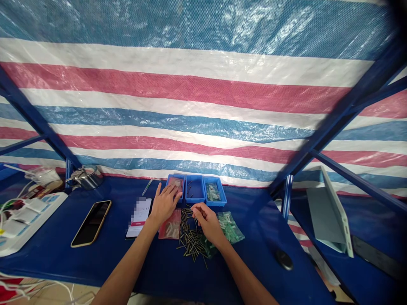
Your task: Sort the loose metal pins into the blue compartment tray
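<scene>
My left hand (165, 203) has its fingers stretched out over the front of the left blue bin (168, 181), which holds a reddish bag. Whether its fingertips touch the contents is hidden. My right hand (206, 220) is curled with thumb and fingertips together, just above a loose pile of thin dark-and-brassy rods (191, 241) that look like drill bits. What it pinches, if anything, is too small to make out. A few similar rods lie in the middle bin (197, 190). The right bin (219, 199) contains small clear pieces.
Beside the pile lie a red-tinted bag (171, 225) and a green bag (231, 227) of small clear pieces. Leftward are a lit phone (140, 216), a dark phone (92, 223), a metal pot (87, 178) and a power strip (34, 218). A black oval object (283, 259) sits right.
</scene>
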Tool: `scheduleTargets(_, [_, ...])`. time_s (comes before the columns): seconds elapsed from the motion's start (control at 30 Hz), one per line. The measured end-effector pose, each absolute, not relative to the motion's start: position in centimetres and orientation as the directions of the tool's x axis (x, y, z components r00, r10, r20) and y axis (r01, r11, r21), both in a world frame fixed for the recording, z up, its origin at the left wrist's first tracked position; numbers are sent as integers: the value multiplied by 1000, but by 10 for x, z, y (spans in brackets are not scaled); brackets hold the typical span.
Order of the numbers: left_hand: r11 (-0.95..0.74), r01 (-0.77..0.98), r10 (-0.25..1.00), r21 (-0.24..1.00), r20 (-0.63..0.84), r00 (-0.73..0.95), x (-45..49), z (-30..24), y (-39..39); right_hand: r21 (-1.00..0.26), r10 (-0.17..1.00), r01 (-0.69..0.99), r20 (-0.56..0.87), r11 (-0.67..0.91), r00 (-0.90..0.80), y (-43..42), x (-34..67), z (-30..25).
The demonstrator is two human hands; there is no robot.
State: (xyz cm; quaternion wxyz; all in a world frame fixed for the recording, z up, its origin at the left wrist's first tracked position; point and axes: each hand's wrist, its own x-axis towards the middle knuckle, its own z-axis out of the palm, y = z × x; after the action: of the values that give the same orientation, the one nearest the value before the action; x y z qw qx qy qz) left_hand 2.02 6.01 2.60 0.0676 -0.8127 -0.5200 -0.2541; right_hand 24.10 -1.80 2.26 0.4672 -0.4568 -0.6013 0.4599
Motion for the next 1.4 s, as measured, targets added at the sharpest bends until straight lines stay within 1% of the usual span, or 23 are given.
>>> scheduleTargets(0.13, [-426, 897, 815, 121, 482, 322, 25, 21, 63, -976, 979, 149, 138, 161, -153, -20, 241, 26])
scheduleTargets(0.27, [-384, 913, 826, 137, 492, 274, 28, 17, 66, -973, 978, 162, 139, 164, -153, -20, 242, 28])
scheduleTargets(0.43, [-332, 909, 828, 253, 540, 152, 22, 21, 60, -968, 979, 185, 140, 167, -149, -20, 243, 27])
scheduleTargets(0.53, [-332, 888, 792, 319, 605, 78, 17, 26, 38, -964, 978, 205, 142, 172, -151, -20, 243, 28])
scheduleTargets(0.57, [-329, 881, 792, 339, 607, 62, 16, 25, 27, -961, 978, 215, 143, 174, -151, -21, 243, 28])
scheduleTargets(0.63, [-329, 875, 824, 355, 560, 83, 14, 21, 5, -956, 978, 232, 148, 180, -150, -21, 243, 28])
scheduleTargets(0.7, [-312, 895, 869, 320, 477, 133, 13, 12, -14, -951, 976, 244, 155, 189, -150, -22, 243, 28])
scheduleTargets(0.73, [-286, 912, 884, 296, 448, 132, 13, 8, -22, -949, 976, 250, 158, 192, -151, -22, 242, 28])
scheduleTargets(0.8, [-194, 945, 905, 262, 421, 69, 13, -1, -31, -943, 974, 265, 162, 200, -157, -22, 242, 28])
scheduleTargets(0.9, [-124, 953, 922, 278, 386, 7, 14, -5, -35, -935, 971, 282, 175, 216, -161, -23, 240, 28])
scheduleTargets(0.97, [-132, 930, 925, 342, 379, -8, 14, -4, -33, -931, 970, 288, 181, 223, -164, -23, 240, 27])
scheduleTargets(1.07, [-197, 826, 910, 529, 413, -48, 13, -1, -30, -925, 968, 303, 184, 228, -169, -22, 240, 26])
scheduleTargets(1.17, [-233, 620, 918, 749, 381, -115, 12, 3, -28, -915, 964, 316, 206, 250, -168, -22, 241, 28])
scheduleTargets(1.23, [-226, 469, 938, 854, 320, -130, 13, 8, -27, -918, 961, 305, 205, 255, -187, -23, 241, 32])
scheduleTargets(1.3, [-215, 340, 955, 916, 270, -123, 16, 14, -26, -931, 951, 266, 184, 250, -248, -26, 240, 36])
scheduleTargets(1.4, [-201, 204, 968, 958, 226, -109, 24, 23, -25, -950, 925, 202, 157, 237, -347, -29, 235, 38])
